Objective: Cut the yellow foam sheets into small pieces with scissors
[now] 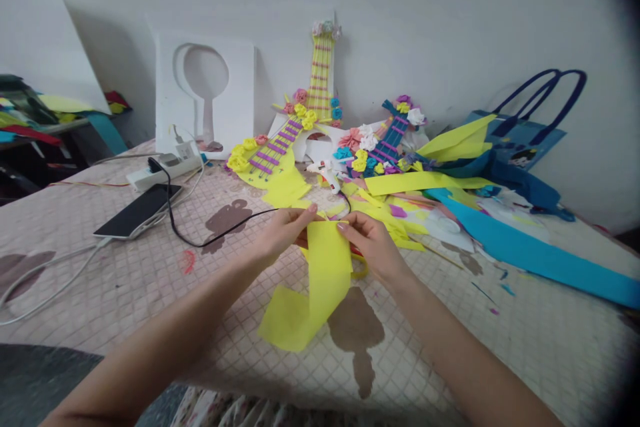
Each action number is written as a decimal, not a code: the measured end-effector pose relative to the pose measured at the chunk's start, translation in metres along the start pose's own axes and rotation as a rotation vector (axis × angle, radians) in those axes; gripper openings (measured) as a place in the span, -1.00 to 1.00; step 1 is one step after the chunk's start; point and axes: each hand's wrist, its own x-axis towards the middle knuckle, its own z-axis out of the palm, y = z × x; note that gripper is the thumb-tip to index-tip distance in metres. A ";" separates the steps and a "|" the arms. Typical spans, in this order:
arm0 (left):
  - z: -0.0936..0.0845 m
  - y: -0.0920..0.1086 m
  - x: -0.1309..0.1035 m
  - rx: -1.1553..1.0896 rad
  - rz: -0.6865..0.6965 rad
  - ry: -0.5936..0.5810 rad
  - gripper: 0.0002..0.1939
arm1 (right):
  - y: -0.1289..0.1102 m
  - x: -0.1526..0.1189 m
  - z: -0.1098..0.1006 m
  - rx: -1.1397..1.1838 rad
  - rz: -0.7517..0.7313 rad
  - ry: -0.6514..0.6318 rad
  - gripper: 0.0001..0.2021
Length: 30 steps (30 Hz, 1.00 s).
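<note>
A strip of yellow crepe paper [327,267] hangs between my hands, its lower end bent to the left and resting on the tablecloth. My left hand [290,230] pinches its top left corner, thumb uppermost. At the top right corner, my right hand [367,237] grips the same strip between thumb and fingers. Partly hidden behind the paper and my right hand are yellow and red handles that look like scissors [361,268]. Just beyond my hands lies a white glue gun [325,175] with a black cord.
Paper-flower-decorated guitar shapes [320,73] lean at the back. Yellow scraps and a blue crepe strip [540,250] spread to the right, before a blue bag [530,137]. Left are a phone [137,211], a power strip [165,172] and cables. A white cut-out board [240,93] stands behind.
</note>
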 end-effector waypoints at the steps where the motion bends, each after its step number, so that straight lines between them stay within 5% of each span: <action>1: 0.000 0.001 0.000 -0.032 -0.033 0.000 -0.46 | 0.000 0.000 0.000 0.008 0.003 0.008 -0.80; 10: -0.004 -0.001 0.002 0.065 0.028 -0.019 -0.61 | -0.001 0.000 0.002 0.082 0.034 0.028 -0.80; 17: -0.001 -0.004 0.002 -0.042 -0.059 -0.131 -0.63 | -0.003 0.000 0.003 0.126 0.058 0.077 -0.76; 24: -0.012 -0.004 0.008 -0.109 0.051 0.076 -0.64 | -0.001 -0.003 0.012 0.132 0.109 -0.031 -0.61; 30: -0.014 0.004 0.007 -0.108 0.050 0.111 -0.65 | 0.005 -0.003 0.010 0.047 0.028 -0.059 -0.67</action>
